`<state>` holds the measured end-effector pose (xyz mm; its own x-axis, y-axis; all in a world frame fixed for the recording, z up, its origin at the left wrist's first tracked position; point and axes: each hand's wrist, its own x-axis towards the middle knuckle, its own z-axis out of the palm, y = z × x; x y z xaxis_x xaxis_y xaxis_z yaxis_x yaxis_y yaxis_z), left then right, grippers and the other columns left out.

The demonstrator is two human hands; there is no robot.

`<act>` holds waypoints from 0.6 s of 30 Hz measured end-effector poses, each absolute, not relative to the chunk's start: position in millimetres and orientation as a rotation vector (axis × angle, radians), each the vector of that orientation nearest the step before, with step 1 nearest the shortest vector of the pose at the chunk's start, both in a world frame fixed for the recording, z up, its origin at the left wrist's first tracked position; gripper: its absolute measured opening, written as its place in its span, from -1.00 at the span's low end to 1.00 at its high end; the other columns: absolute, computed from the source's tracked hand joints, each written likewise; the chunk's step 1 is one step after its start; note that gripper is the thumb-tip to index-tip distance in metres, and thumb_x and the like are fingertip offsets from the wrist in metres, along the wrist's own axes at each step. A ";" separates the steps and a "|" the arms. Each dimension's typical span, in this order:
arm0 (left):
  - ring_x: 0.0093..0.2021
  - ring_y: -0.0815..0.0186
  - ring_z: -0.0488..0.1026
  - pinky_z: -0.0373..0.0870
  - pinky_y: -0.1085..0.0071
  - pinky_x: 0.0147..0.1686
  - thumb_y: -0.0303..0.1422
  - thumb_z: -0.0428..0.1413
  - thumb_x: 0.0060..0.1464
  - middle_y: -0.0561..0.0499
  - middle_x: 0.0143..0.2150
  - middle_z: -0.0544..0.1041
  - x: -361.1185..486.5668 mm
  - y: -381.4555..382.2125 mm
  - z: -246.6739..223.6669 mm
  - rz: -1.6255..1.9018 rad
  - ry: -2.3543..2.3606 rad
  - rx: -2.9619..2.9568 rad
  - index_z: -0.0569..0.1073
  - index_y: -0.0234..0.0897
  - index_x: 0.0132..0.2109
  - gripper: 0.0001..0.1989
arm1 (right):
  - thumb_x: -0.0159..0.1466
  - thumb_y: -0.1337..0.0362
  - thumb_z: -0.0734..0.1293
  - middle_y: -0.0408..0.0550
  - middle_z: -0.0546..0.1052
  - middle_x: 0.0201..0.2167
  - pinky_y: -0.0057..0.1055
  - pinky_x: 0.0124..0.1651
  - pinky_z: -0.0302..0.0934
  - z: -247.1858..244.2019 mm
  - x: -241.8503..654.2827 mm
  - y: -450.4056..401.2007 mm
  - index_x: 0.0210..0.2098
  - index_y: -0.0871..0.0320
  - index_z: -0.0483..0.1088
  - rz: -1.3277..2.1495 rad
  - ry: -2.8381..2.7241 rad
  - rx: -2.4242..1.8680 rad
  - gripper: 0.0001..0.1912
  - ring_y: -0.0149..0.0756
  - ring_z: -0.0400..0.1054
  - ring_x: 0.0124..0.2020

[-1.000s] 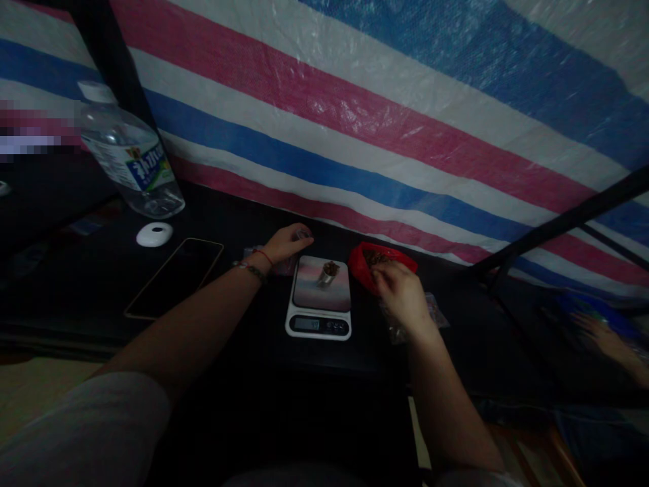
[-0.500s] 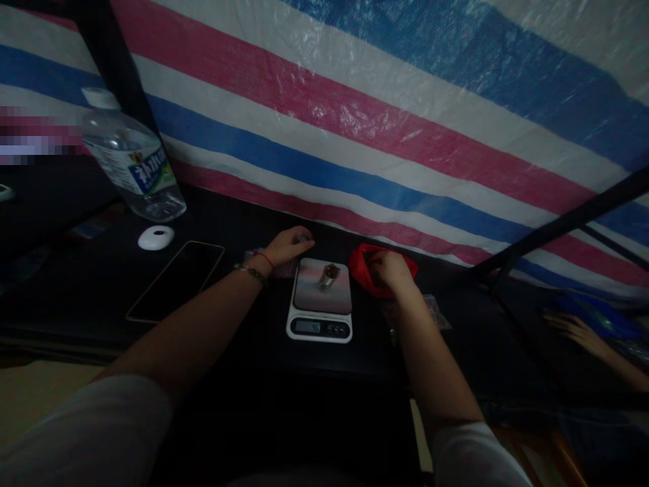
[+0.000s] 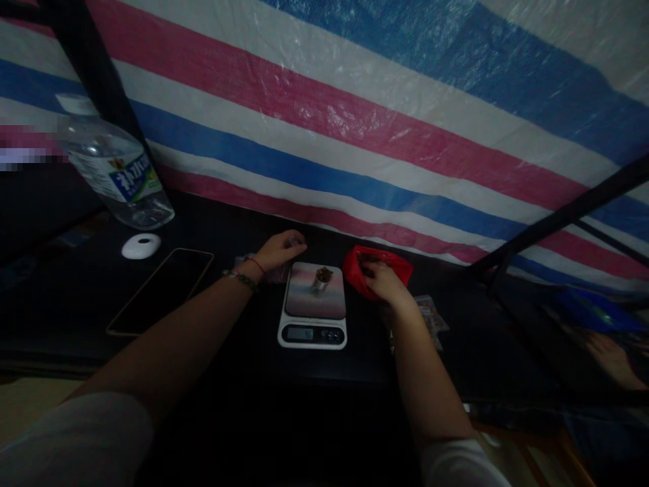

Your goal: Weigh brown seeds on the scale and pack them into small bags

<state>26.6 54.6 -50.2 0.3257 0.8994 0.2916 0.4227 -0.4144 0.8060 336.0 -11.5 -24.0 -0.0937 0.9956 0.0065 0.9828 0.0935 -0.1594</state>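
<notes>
A white digital scale (image 3: 313, 335) lies in the middle of the black table, its small display lit. On its plate stands a small metal cup (image 3: 320, 285), heaped with brown dried pieces (image 3: 324, 273). My left hand (image 3: 282, 249) rests behind the scale's left corner, fingers curled round a small clear object (image 3: 294, 241), too dim to name. My right hand (image 3: 384, 281) reaches into the mouth of a red bag (image 3: 402, 265) right of the scale. Brown pieces show inside the bag; my fingertips are bunched among them and partly hidden.
Left of me lie a phone (image 3: 162, 291) and a white rounded object (image 3: 141, 246), with a large clear bottle (image 3: 119, 169) behind. Clear packets (image 3: 430, 318) lie beside my right forearm. A striped plastic sheet (image 3: 324, 115) hangs behind. Another person's hand (image 3: 611, 355) is at far right.
The view has shifted slightly, moving things leftward. My right hand stays at the red bag, and my left hand keeps its place by the scale. The other person's hand has moved.
</notes>
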 end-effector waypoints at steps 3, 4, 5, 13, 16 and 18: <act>-0.24 0.21 0.46 0.38 0.26 -0.16 -0.06 0.10 -0.01 -0.01 -0.24 0.52 27.4 54.8 -50.2 0.994 1.156 1.989 0.46 -0.25 -0.16 -0.62 | 0.20 0.36 0.29 0.09 0.49 0.02 -0.37 0.14 0.13 -26.7 336.7 -10.6 -0.01 0.18 0.47 0.216 -2.313 -1.989 -0.65 -0.18 0.34 0.07; -0.23 0.21 0.46 0.38 0.26 -0.16 -0.06 0.10 -0.01 -0.01 -0.23 0.53 27.7 54.9 -50.3 0.997 1.149 1.987 0.47 -0.24 -0.16 -0.62 | 0.19 0.38 0.30 0.08 0.52 -0.02 -0.39 0.11 0.16 -26.9 336.9 -10.1 -0.05 0.17 0.49 0.215 -2.308 -2.000 -0.67 -0.19 0.37 0.03; -0.23 0.21 0.46 0.39 0.26 -0.16 -0.06 0.10 -0.01 -0.01 -0.23 0.53 28.1 54.9 -50.5 1.001 1.141 1.984 0.47 -0.24 -0.16 -0.62 | 0.17 0.40 0.30 0.06 0.54 -0.06 -0.40 0.08 0.18 -26.9 337.3 -9.5 -0.09 0.17 0.51 0.211 -2.300 -2.014 -0.68 -0.20 0.39 0.00; -0.22 0.20 0.47 0.40 0.24 -0.16 -0.08 0.10 -0.02 -0.03 -0.23 0.53 30.0 56.6 -52.1 0.999 1.103 1.966 0.47 -0.25 -0.16 -0.63 | 0.19 0.37 0.30 -0.04 0.58 -0.13 -0.43 0.00 0.22 -23.0 345.9 -7.8 -0.16 0.11 0.54 0.162 -2.124 -2.106 -0.75 -0.25 0.44 -0.10; -0.22 0.20 0.47 0.40 0.24 -0.16 -0.08 0.10 -0.01 -0.03 -0.23 0.52 29.3 57.5 -52.0 0.994 1.093 1.981 0.47 -0.26 -0.16 -0.62 | 0.20 0.39 0.29 -0.04 0.57 -0.13 -0.43 -0.01 0.22 -20.9 347.8 -9.3 -0.14 0.13 0.52 0.127 -2.084 -2.089 -0.74 -0.27 0.43 -0.11; -0.22 0.20 0.46 0.40 0.25 -0.16 -0.08 0.10 0.00 -0.03 -0.23 0.52 29.1 57.5 -51.7 0.989 1.095 1.990 0.47 -0.26 -0.16 -0.63 | 0.19 0.40 0.30 -0.03 0.57 -0.14 -0.43 0.00 0.21 -19.3 348.2 -10.5 -0.15 0.14 0.52 0.096 -2.069 -2.064 -0.75 -0.28 0.43 -0.11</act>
